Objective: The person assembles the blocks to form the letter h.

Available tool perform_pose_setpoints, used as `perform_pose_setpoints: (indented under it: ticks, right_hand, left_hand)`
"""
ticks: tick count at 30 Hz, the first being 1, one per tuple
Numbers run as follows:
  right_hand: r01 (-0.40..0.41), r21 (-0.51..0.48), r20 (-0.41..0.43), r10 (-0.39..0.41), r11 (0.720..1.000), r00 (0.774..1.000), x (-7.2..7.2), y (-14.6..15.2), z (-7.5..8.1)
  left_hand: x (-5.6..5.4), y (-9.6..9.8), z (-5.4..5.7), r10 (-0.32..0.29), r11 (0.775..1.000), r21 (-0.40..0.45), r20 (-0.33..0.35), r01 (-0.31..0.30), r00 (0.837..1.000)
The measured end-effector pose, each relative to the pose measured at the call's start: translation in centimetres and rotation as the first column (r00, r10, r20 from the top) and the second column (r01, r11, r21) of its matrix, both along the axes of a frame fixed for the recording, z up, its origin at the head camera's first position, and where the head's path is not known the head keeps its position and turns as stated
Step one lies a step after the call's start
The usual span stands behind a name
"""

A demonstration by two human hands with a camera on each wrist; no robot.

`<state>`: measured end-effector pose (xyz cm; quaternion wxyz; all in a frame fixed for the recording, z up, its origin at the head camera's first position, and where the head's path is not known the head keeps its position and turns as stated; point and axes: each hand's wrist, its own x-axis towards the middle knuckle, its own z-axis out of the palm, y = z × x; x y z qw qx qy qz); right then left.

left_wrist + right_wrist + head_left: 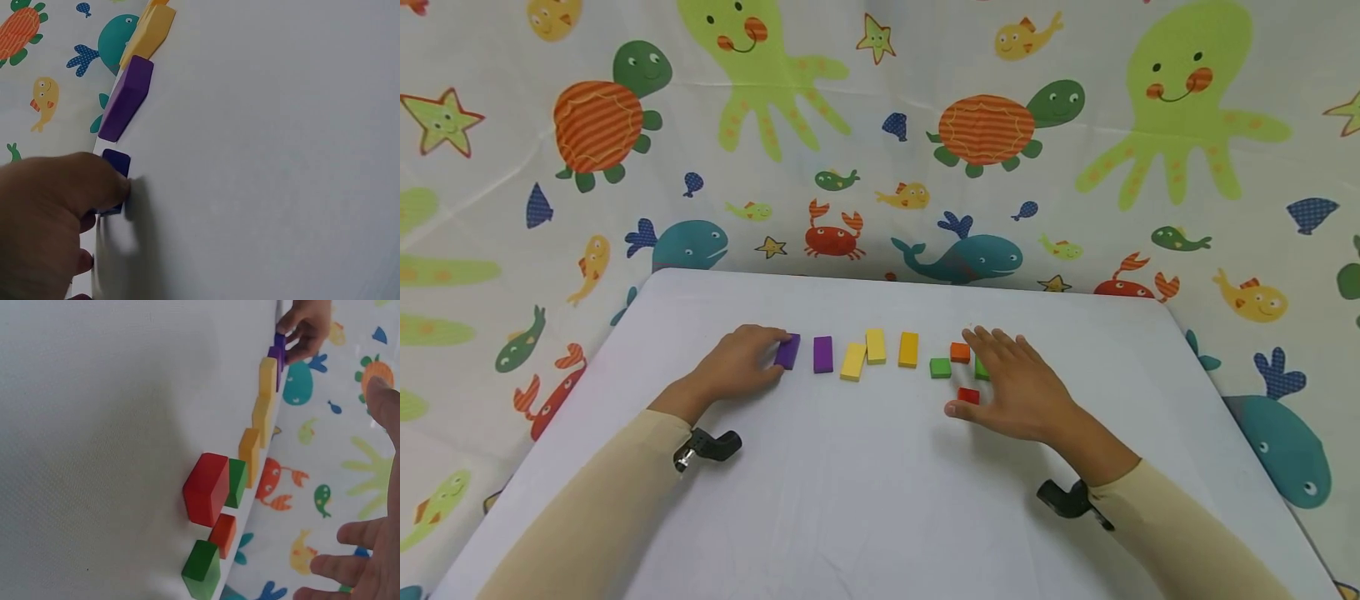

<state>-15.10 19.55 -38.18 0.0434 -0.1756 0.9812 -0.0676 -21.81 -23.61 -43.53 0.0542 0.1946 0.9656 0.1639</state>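
At the left end of a row of small blocks, my left hand (741,362) pinches a purple block (787,351) between thumb and fingers. A second purple block (823,355) lies just to its right. My right hand (1022,387) is spread, fingers apart and holding nothing, above the row's right end. Around it are a red block (968,396), an orange block (959,352) and a green block (940,368). Another green block (982,369) is partly hidden by that hand in the head view; the right wrist view shows this green block (202,570) more fully.
Mid-row lie two light yellow blocks (852,362) touching or nearly so, and a deeper yellow block (907,350) to their right. All rest on a white table (850,483). A curtain (865,108) printed with sea animals hangs behind the table and along its sides.
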Motion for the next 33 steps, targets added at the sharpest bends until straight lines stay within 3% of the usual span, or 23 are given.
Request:
perform_pose_setpoints:
  ticks: [18, 25, 33]
  right_hand:
    - [-0.054, -0.032, -0.071, 0.051, 0.998, 0.996, -1.1, -0.8, -0.4]
    - [-0.086, -0.061, -0.09, 0.08, 0.994, 0.993, -1.4, -1.0, -0.6]
    - [-0.089, -0.055, -0.078, 0.084, 0.995, 0.993, -1.9, -1.0, -0.9]
  left_hand:
    - [-0.2, -1.1, -0.7, 0.005, 0.993, 0.12, -0.035, -0.001, 0.999]
    - [0.7, -0.8, -0.2, 0.017, 0.989, 0.146, -0.046, -0.01, 0.999]
    - [2.1, 0.6, 0.8, -0.046, 0.981, 0.182, -0.101, 0.064, 0.994]
